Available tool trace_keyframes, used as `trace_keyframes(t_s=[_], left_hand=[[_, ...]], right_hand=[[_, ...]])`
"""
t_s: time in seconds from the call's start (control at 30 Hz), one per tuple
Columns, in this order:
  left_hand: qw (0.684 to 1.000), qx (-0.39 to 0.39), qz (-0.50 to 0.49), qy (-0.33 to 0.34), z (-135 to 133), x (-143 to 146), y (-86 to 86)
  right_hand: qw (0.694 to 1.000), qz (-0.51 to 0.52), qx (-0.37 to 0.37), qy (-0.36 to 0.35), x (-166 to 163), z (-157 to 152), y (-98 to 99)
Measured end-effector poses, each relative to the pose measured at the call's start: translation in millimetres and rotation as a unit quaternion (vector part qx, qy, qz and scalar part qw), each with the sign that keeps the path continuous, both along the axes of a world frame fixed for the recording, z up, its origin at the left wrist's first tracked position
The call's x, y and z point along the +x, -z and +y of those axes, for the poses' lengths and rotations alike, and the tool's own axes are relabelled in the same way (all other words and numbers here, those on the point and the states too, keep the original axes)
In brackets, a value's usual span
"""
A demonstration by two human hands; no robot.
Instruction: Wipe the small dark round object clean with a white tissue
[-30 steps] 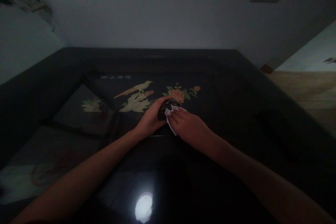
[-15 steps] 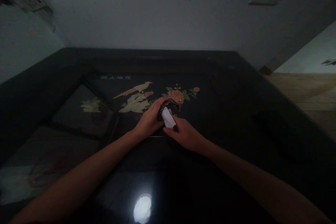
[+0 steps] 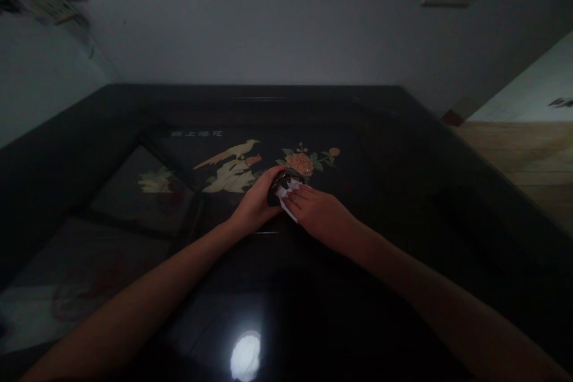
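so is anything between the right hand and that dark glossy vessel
Yes, a white tissue lies between the right hand and the dark glossy vessel, at its near right. The left hand touches the vessel directly.

A glossy black tabletop [image 3: 313,322] bears a coloured picture whose orange peony [image 3: 299,164] marks its middle. Left of the peony a long-tailed yellow bird [image 3: 230,152] perches above a pale rock [image 3: 230,180]; farther left and beyond it runs a row of Chinese characters [image 3: 197,133]. An orange bud [image 3: 333,152] sits to its right. Just nearer than the peony stands a dark, shiny round vessel [image 3: 282,181], its base hidden. Much nearer, a bright light reflection [image 3: 245,355] shows.
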State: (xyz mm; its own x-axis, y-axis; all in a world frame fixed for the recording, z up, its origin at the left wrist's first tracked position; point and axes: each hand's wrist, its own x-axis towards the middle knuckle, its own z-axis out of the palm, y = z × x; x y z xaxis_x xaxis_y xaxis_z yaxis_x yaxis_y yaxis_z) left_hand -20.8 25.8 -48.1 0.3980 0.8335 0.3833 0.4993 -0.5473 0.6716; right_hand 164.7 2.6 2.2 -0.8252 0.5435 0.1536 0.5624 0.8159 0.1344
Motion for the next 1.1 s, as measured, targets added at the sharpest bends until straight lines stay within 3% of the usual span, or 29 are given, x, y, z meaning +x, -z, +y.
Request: trace_keyframes(t_s=[0.2,0.37,0.47,0.57,0.67,0.73,0.93,1.1], left_hand=[[1.0,0.011,0.003,0.011,0,-1,1.7],[0.999,0.032,0.025,0.025,-2,-2,1.4],[0.999,0.032,0.029,0.023,-3,-2,-0.9],[0.999,0.032,0.028,0.021,-3,-2,-2.3],[0.999,0.033,0.019,0.017,-1,-1,-1.0],[0.999,0.031,0.017,0.013,-1,-1,0.6],[0.999,0.031,0.014,0.028,-1,0,2.9],[0.999,0.026,0.013,0.02,0,0,3.0]], right_hand=[[0.982,0.086,-0.149,0.076,-7,-7,0.0],[0.891,0.26,-0.323,0.183,-13,-9,1.3],[0.863,0.313,-0.347,0.194,-16,-10,6.2],[0.907,0.254,-0.298,0.159,-15,-11,10.0],[0.97,0.139,-0.182,0.075,-11,-9,8.0],[0.991,0.067,-0.109,0.032,-7,-6,3.7],[1.0,-0.013,-0.026,0.005,1,0,-6.4],[0.995,0.007,-0.092,0.028,-1,-4,-7.7]])
